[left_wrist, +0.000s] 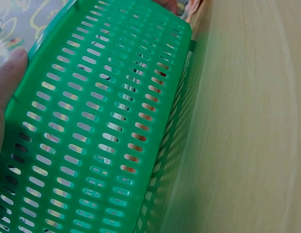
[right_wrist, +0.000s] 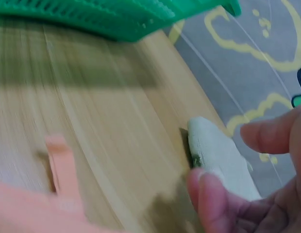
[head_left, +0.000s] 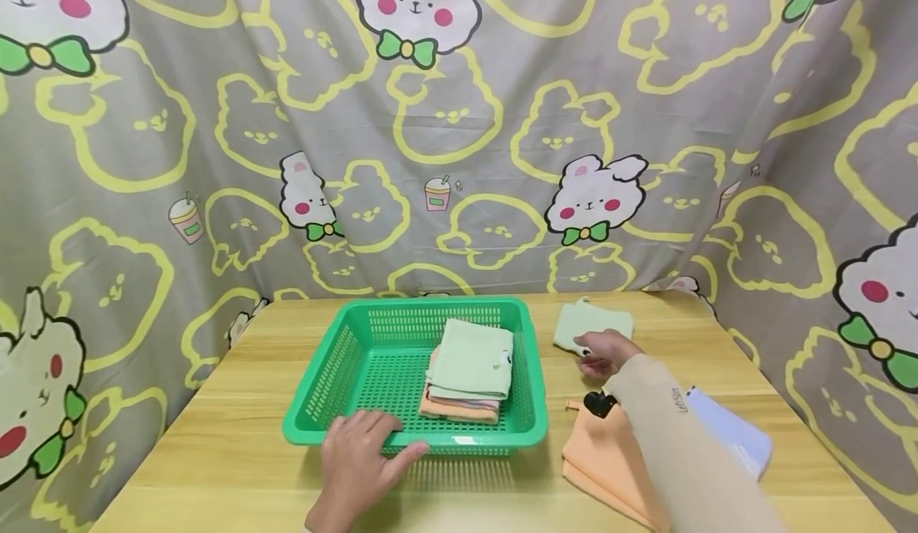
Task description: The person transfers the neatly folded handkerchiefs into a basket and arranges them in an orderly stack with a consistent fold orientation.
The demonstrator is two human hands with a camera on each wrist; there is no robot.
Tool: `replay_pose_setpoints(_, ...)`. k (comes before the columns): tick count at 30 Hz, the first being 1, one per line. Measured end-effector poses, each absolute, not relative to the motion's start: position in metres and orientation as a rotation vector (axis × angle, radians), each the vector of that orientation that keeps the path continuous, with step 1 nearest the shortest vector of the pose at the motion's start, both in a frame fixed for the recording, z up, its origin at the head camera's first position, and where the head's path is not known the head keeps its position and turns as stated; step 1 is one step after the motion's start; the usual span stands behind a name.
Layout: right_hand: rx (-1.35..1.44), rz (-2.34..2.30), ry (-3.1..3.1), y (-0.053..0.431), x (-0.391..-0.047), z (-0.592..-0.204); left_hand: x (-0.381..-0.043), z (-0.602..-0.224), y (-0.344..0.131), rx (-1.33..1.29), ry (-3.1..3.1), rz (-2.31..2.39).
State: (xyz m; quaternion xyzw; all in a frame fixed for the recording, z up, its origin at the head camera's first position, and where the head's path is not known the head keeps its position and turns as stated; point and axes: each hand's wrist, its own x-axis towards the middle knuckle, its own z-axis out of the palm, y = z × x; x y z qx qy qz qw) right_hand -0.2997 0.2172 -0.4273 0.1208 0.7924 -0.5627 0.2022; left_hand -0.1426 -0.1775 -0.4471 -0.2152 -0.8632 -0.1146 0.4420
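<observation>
At the near rim of a green plastic basket (head_left: pixel 445 440), my left hand (head_left: pixel 362 461) grips the edge, fingers over the inner side and thumb outside. The left wrist view shows the basket's slotted wall (left_wrist: pixel 92 121) and part of the thumb (left_wrist: pixel 12 68). Inside, on the right, lies a stack of folded cloths, a pale green one (head_left: pixel 471 358) on top of orange ones. My right hand (head_left: pixel 606 352) is at the front edge of another folded pale green cloth (head_left: pixel 591 322) on the table. Thumb and fingers stand apart in the right wrist view, fingertips right at the cloth (right_wrist: pixel 221 158).
An orange cloth (head_left: pixel 610 461) with a hanging loop and a black patch lies under my right forearm. Right of the sleeve is a blue folded item (head_left: pixel 731 433). The wooden table (head_left: pixel 237 405) ends at a cartoon-printed grey curtain (head_left: pixel 502 143).
</observation>
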Motion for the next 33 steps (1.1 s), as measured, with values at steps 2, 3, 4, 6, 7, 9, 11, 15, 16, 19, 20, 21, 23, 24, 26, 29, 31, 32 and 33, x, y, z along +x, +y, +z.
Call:
replay_pose_setpoints(2,0.376,-1.554,2.259,0.224,-0.299,-0.426,-0.143,-0.447,-0.178,-0.534,-2.149,-0.284)
replay_pose_setpoints(3,0.388,-1.549,2.283,0.229,-0.299,-0.427,-0.143,-0.447,-0.177,-0.534,-2.152,-0.284)
replay_pose_setpoints(4,0.401,-1.543,2.306,0.232,-0.298,-0.428,-0.143,-0.447,-0.177,-0.534,-2.152,-0.288)
replay_pose_setpoints(6,0.431,-1.526,2.349,0.240,-0.297,-0.430,-0.143,-0.446,-0.177,-0.533,-2.153,-0.292)
replay_pose_setpoints(7,0.451,-1.522,2.367,0.243,-0.296,-0.431,-0.143,-0.446,-0.177,-0.533,-2.153,-0.293)
replay_pose_setpoints(9,0.485,-1.519,2.391,0.249,-0.294,-0.433,-0.143,-0.446,-0.177,-0.531,-2.152,-0.294)
replay_pose_setpoints(11,0.492,-1.500,2.413,0.254,-0.295,-0.434,-0.143,-0.446,-0.177,-0.528,-2.156,-0.293)
replay_pose_setpoints(15,0.396,-1.397,2.463,0.258,-0.296,-0.432,-0.142,-0.446,-0.177,-0.523,-2.162,-0.291)
replay_pose_setpoints(16,0.372,-1.356,2.491,0.258,-0.296,-0.432,-0.142,-0.446,-0.178,-0.522,-2.165,-0.293)
replay_pose_setpoints(19,0.353,-1.268,2.544,0.256,-0.297,-0.429,-0.140,-0.446,-0.178,-0.520,-2.164,-0.296)
replay_pose_setpoints(20,0.366,-1.257,2.558,0.255,-0.297,-0.428,-0.140,-0.446,-0.179,-0.521,-2.165,-0.297)
replay_pose_setpoints(21,0.367,-1.241,2.582,0.255,-0.297,-0.428,-0.140,-0.447,-0.179,-0.521,-2.164,-0.299)
replay_pose_setpoints(23,0.386,-1.271,2.594,0.255,-0.295,-0.427,-0.140,-0.447,-0.179,-0.523,-2.164,-0.300)
replay_pose_setpoints(24,0.405,-1.290,2.607,0.255,-0.294,-0.426,-0.140,-0.446,-0.178,-0.525,-2.164,-0.299)
replay_pose_setpoints(26,0.453,-1.316,2.648,0.256,-0.290,-0.427,-0.141,-0.446,-0.178,-0.528,-2.163,-0.294)
replay_pose_setpoints(29,0.547,-1.378,2.683,0.257,-0.287,-0.429,-0.141,-0.446,-0.177,-0.532,-2.155,-0.289)
replay_pose_setpoints(31,0.601,-1.421,2.694,0.258,-0.287,-0.430,-0.141,-0.446,-0.177,-0.530,-2.151,-0.290)
replay_pose_setpoints(32,0.632,-1.448,2.688,0.258,-0.288,-0.431,-0.141,-0.446,-0.177,-0.529,-2.150,-0.290)
replay_pose_setpoints(33,0.653,-1.475,2.681,0.259,-0.288,-0.432,-0.141,-0.446,-0.177,-0.528,-2.151,-0.291)
